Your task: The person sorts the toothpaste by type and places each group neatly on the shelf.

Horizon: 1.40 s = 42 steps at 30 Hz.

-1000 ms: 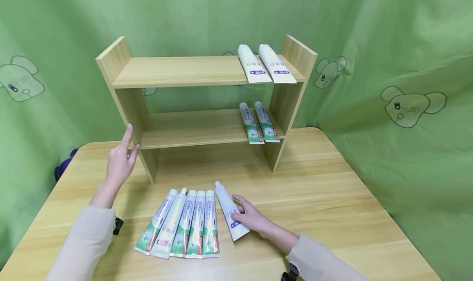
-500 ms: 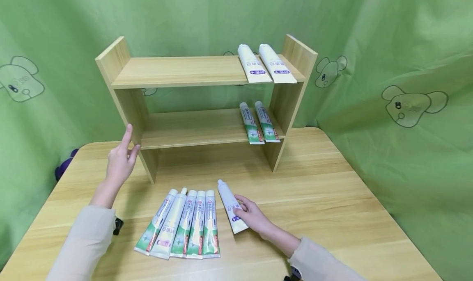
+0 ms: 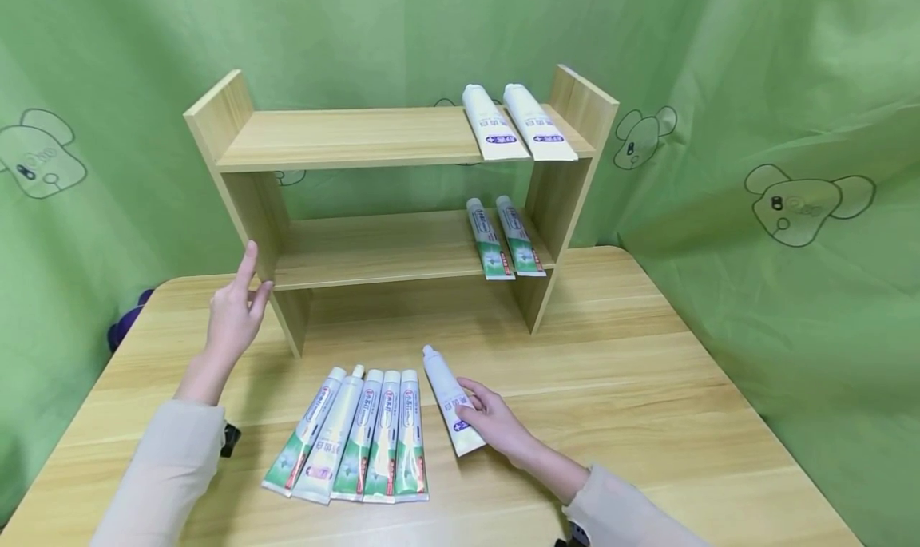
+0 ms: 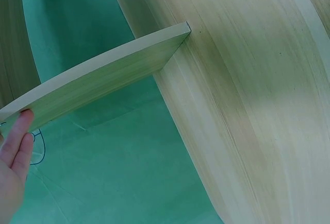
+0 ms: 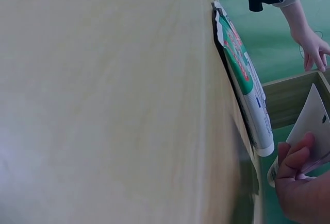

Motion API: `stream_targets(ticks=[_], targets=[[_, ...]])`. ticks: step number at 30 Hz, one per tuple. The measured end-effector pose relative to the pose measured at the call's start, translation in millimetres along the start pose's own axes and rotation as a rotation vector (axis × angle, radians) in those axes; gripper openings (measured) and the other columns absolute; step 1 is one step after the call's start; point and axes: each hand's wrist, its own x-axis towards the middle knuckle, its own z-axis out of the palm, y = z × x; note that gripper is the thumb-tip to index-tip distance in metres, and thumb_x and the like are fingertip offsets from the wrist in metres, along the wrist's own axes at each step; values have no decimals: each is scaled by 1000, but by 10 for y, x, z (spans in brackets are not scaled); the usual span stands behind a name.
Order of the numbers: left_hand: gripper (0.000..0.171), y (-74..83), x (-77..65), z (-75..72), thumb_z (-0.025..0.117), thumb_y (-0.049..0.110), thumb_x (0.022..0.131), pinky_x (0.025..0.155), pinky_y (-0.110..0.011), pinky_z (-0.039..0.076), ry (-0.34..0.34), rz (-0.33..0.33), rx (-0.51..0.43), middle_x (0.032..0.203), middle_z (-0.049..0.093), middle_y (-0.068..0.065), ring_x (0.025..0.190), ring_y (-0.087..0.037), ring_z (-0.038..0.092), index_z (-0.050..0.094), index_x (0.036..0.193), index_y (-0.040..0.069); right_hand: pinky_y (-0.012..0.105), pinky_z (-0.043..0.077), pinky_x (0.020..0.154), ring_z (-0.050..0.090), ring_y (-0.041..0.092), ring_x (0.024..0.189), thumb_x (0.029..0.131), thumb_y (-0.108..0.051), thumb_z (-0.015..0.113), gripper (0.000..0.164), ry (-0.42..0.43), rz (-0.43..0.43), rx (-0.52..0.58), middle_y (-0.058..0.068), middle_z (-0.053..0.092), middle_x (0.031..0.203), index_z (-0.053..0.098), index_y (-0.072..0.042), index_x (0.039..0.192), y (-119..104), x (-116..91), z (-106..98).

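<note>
My right hand (image 3: 497, 426) grips a white toothpaste tube (image 3: 443, 383) near its flat crimped end, cap pointing away from me. In the right wrist view, the tube (image 5: 311, 118) is tilted above the tabletop, with curled fingers around it. Left of it lies a row of several toothpaste tubes (image 3: 410, 439), mostly green and white, with one white tube (image 3: 332, 443) among them. My left hand (image 3: 233, 311) touches the left side panel of the wooden shelf (image 3: 374, 247), index finger extended. Straight fingers (image 4: 20, 131) rest against the panel in the left wrist view.
Two white tubes (image 3: 541, 128) lie side by side at the right of the top shelf. Below them, two green-and-white tubes (image 3: 519, 239) lie on the middle shelf. Green curtain (image 3: 719, 132) surrounds the wooden table (image 3: 647, 387).
My right hand has taken the white tube slightly away from me and to the right, raising it off the table. The left hand stays at the shelf's side panel.
</note>
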Motion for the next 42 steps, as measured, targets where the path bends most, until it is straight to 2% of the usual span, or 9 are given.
stream_targets(ticks=[12,23,32,42], targets=[[82,-1,-44,-1,58,-6,84,51,-52,53,-2,-11,-2,94,56,-39,62,-46,61,17,146,28,28,57,65,62,17,77,88,-4,49,56,-15,-12,8,29,55,112,25,9,137,-59,-52,-6],[81,-2,-48,-13,58,-5,84,53,-53,53,-11,-31,2,93,56,-40,63,-46,61,17,146,27,27,57,62,62,16,75,89,-3,48,57,-46,-46,18,28,55,111,23,9,139,-177,-70,-30],[82,2,-40,-8,59,-5,84,51,-52,52,2,-16,9,79,57,-37,61,-46,61,17,146,28,22,55,60,60,15,73,89,-3,48,57,-66,-88,13,26,56,107,22,9,139,-302,-90,-61],[80,21,-2,-6,58,-4,84,52,-52,53,-10,-26,1,87,57,-38,63,-46,61,18,145,27,25,56,57,61,11,70,88,-1,47,56,-41,-135,7,30,55,108,24,8,138,-475,-60,-109]])
